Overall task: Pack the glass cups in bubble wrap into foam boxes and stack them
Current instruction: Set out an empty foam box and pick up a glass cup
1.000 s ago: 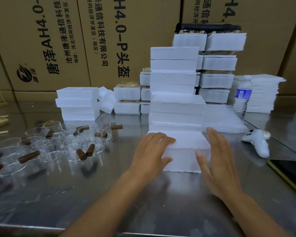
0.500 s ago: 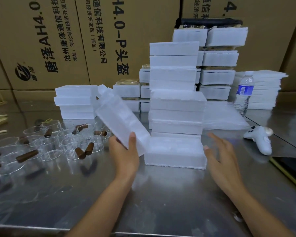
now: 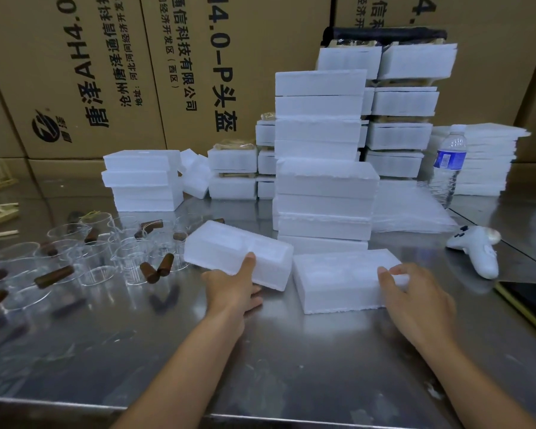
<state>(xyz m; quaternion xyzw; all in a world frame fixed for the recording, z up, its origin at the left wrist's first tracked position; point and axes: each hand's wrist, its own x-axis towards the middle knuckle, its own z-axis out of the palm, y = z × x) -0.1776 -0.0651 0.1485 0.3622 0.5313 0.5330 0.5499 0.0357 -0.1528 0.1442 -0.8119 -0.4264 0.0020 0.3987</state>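
Two foam halves in the lower centre of the frame, both hollow side up. Left foam half (image 3: 229, 252) tilted, gripped by the left hand (image 3: 232, 292), thumb pressed on its near top edge, other fingers curled beneath. Right foam half (image 3: 331, 283) flat on the steel table (image 3: 260, 366), just beside the first, its right end grasped by the right hand (image 3: 415, 301), fingertips hooked over the rim.

Behind, mid-frame, one tall foam stack (image 3: 322, 181) of about eight layers. One sheaf of bubble wrap (image 3: 409, 209) to its right. One water bottle (image 3: 449, 162) and one white controller (image 3: 477, 252) at right. At left, roughly a dozen glass cups (image 3: 106, 252) with brown handles, overlapping, exact count unclear, well apart from both hands.
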